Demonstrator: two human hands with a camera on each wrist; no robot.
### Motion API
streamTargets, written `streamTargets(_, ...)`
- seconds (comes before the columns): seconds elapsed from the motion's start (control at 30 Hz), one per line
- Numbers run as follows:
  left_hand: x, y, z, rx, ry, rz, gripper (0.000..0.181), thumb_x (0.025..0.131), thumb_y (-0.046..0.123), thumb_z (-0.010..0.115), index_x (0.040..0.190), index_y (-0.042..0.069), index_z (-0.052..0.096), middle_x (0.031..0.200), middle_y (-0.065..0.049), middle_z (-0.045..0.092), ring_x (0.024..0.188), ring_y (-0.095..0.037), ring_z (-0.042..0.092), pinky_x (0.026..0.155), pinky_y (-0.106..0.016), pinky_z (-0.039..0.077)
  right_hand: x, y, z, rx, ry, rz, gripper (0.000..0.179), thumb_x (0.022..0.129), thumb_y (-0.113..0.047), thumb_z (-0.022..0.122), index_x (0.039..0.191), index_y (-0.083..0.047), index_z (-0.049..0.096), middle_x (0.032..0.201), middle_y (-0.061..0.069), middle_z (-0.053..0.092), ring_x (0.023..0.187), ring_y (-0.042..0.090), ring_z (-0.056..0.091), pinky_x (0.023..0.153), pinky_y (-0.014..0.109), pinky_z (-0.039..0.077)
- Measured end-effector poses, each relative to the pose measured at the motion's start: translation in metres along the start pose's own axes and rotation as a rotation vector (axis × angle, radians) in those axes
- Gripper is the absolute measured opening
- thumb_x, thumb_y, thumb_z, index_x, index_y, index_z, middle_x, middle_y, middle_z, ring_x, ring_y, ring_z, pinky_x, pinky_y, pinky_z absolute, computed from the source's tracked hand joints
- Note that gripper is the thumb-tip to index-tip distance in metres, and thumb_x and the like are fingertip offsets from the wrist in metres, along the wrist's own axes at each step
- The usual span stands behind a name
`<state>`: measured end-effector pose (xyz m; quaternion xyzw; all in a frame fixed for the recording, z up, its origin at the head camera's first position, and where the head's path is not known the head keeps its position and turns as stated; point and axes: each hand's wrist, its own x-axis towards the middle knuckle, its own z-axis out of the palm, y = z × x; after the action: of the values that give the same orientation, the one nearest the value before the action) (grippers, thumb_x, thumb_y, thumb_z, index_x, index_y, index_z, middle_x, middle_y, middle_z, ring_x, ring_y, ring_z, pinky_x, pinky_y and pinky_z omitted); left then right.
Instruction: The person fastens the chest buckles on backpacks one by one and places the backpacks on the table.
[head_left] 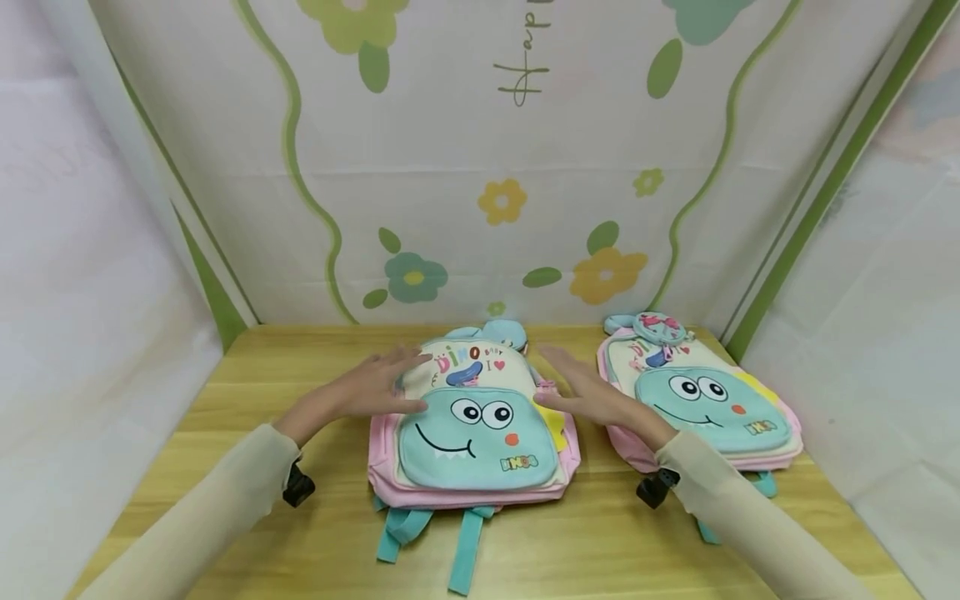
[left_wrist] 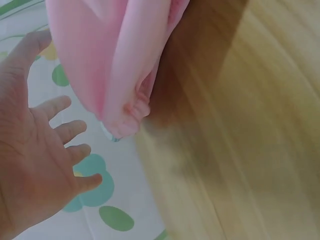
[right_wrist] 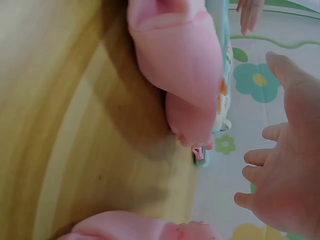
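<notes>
A small pink and teal dinosaur backpack (head_left: 480,437) lies front side up in the middle of the table, its straps toward me. My left hand (head_left: 378,383) is spread at its left edge, thumb over the teal front pocket. My right hand (head_left: 581,392) is on the other side, fingers extended, thumb close over the right edge. In the left wrist view the left hand (left_wrist: 40,145) stands apart from the pink side (left_wrist: 110,55). The right wrist view has the right hand (right_wrist: 290,165) with spread fingers beside the pink side (right_wrist: 177,55). Neither hand grips anything.
A second matching backpack (head_left: 712,408) lies on the right, partly behind my right forearm. Both bags rest on a wooden table (head_left: 300,533). A white cloth printed with flowers (head_left: 450,150) hangs behind, with cloth walls on both sides.
</notes>
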<state>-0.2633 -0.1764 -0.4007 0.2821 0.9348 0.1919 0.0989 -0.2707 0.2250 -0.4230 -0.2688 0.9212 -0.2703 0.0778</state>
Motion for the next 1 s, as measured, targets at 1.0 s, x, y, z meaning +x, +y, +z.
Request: streamTargets(1.0,-0.014,0.000,0.012,-0.073,-0.159,-0.017,0.104,0.074,0.068,0.079,0.158,0.023,0.040,0.168,-0.017,0.025,0.155,-0.045,0.017,0.119,-0.069,0.021,-0.029,0.006,0.018,0.093,-0.146,0.030,0.102,0.089,-0.062,0.068,0.165,-0.021,0.015,0.172,0.007,0.012,0.159,0.030,0.012,0.124,0.062,0.015)
